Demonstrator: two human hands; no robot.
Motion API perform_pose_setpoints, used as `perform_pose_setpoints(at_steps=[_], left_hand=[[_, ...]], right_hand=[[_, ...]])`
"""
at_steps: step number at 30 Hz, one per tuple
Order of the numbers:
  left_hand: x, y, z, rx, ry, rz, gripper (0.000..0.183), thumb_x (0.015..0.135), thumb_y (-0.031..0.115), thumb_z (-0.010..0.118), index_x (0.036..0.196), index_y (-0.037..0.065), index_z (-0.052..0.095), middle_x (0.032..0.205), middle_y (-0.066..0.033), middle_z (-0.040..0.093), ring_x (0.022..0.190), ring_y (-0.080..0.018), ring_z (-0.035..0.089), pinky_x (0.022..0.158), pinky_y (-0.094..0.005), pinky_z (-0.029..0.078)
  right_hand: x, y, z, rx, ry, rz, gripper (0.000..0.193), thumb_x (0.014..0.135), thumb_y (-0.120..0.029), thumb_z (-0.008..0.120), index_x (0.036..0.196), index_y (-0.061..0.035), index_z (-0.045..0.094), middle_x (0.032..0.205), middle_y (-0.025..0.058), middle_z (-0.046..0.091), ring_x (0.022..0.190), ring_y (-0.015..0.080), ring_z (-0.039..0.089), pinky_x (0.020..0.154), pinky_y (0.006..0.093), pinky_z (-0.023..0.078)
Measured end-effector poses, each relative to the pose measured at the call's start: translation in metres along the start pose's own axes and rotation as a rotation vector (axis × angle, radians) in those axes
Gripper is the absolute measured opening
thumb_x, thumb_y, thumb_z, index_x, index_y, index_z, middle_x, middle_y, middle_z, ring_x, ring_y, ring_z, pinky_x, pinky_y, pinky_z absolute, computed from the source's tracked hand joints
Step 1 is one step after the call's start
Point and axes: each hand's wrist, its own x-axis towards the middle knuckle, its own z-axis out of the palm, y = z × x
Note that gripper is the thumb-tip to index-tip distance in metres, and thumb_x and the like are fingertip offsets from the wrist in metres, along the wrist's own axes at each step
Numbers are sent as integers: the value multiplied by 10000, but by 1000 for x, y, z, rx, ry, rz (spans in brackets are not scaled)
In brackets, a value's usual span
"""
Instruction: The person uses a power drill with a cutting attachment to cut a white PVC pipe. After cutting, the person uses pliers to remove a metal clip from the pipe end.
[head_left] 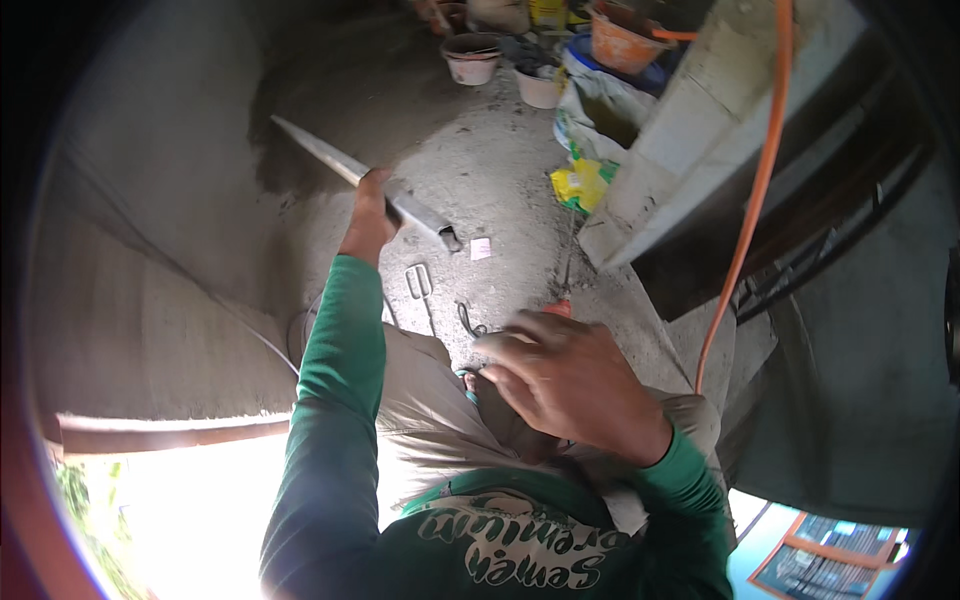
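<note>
My left hand (368, 218) is closed around a long, straight metal bar (425, 214), gripping it near its middle. The bar slants from the far left down toward the centre, and its nearer end looks hollow. In front of my body, my right hand (580, 385) hovers over my lap with the fingers bent and thumb and forefinger apart; nothing shows in it. Just beyond that hand is an orange object (558, 308), partly hidden by it. A metal tool with a looped, rectangular head (418, 283) lies on the floor between the two hands.
Buckets (472, 62) and an orange tub (625, 40) stand at the back. Near them sit an open white sack (600, 115) and a yellow-green packet (582, 184). An orange hose (757, 200) hangs at right beside a concrete ledge (665, 165). A pale paper scrap (481, 248) lies on the floor.
</note>
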Motion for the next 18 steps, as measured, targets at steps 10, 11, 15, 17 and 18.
perform_pose_setpoints(at_steps=[10,11,15,17,18], left_hand=[[23,-19,-10,158,32,-61,470,859,327,749,1247,97,616,1168,-96,683,1077,-279,679,951,-448,579],[24,-17,-11,163,-44,-61,447,882,332,730,1239,82,629,1179,-102,690,1089,-286,682,958,-446,579],[33,-18,-49,720,-232,636,494,837,169,716,1306,53,611,1173,-168,678,1080,-323,662,973,-437,549],[34,-17,-75,1296,-200,1114,657,757,70,763,1384,74,565,1148,-220,649,1075,-361,630,992,-443,524],[33,-13,-89,1394,-152,1370,749,718,21,787,1423,85,543,1135,-246,634,1073,-380,615,1002,-446,512]], right_hand=[[66,-32,-9,-349,-212,-527,176,861,-166,725,988,-55,677,892,78,657,824,221,667,734,408,536],[69,-34,-8,-360,-228,-528,176,864,-165,721,993,-54,677,893,79,658,826,223,669,735,408,536],[75,-52,-18,-396,-302,-477,179,873,-162,706,1009,-49,679,897,84,664,834,228,675,738,408,537],[73,-66,-27,-452,-337,-458,181,878,-160,698,1017,-46,679,899,87,666,839,231,678,740,408,538],[73,-72,-30,-481,-352,-450,182,880,-159,694,1021,-45,680,900,88,668,841,233,680,741,408,538]])
